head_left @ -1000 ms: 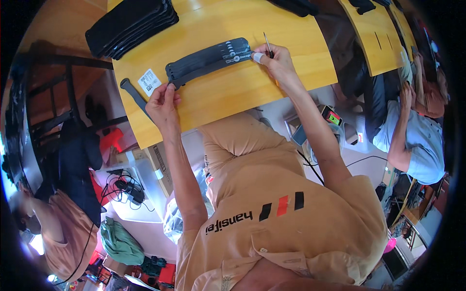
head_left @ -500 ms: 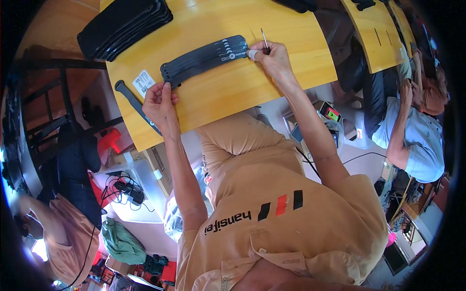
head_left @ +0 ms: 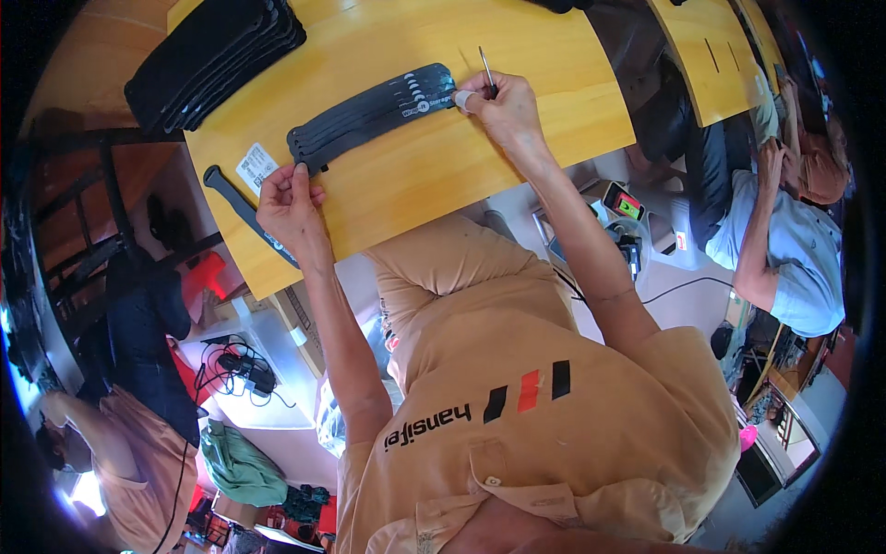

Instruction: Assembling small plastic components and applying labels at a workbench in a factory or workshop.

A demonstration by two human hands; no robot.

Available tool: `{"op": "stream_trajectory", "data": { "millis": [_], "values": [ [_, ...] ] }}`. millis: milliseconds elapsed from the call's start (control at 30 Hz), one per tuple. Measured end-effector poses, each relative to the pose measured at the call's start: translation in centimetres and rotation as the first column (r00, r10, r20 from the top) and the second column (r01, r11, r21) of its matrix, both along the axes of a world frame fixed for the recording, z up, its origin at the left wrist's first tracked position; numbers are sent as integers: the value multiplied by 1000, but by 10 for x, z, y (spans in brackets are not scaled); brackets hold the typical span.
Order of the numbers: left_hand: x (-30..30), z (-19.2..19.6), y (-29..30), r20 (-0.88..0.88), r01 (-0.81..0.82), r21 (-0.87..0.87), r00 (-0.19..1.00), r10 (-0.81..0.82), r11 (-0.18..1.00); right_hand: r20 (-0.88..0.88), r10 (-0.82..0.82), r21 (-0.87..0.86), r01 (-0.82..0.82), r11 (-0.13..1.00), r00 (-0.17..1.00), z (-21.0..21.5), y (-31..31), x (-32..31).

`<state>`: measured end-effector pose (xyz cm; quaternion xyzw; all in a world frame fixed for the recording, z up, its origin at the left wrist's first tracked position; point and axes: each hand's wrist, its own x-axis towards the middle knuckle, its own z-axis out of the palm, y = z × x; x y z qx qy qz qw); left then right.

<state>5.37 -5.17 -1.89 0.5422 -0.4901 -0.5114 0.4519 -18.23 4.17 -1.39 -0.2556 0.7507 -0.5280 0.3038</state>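
Since the earlier frame, both hands have stayed at the ends of the fanned black strips, and the whole scene sits slightly lower and further left in view.

Largest is the yellow wooden table (head_left: 517,148), which serves as landmark for all else. On its far left part lies a stack of black pads (head_left: 217,60), well apart from the hands. Across the middle of the table lies the fan of black strips (head_left: 369,115), long flat pieces overlapping like a spread hand of cards, running from the near left up toward the far right; small white markings show at their right end.

At the table's near left edge lies a single black strip (head_left: 242,210), partly under the wrist. Just beyond it on the table is a small white label (head_left: 256,167), just beside the left end of the fan.

The left hand (head_left: 291,208) rests on the table with fingers curled, its fingertips pressing the left end of the fan. The right hand (head_left: 503,106) is closed in a pinch at the right end of the fan, gripping a thin metal tool (head_left: 484,66) that sticks up toward the table's far side; a pale wrap shows on one fingertip.
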Motion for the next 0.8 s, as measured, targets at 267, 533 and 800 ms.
{"op": "stream_trajectory", "data": {
  "millis": [267,533,800],
  "values": [
    [-5,4,-1,27,-3,-3,1000,3,1000,-25,-8,6,8,1000,1000,-3,-4,-2],
    [-3,0,-1,17,-18,11,1000,18,1000,-68,-13,8,14,1000,998,-5,-3,0],
    [-6,3,0,15,-11,1,1000,11,1000,-90,-7,38,10,999,996,-5,-4,-2]
  ]
}}
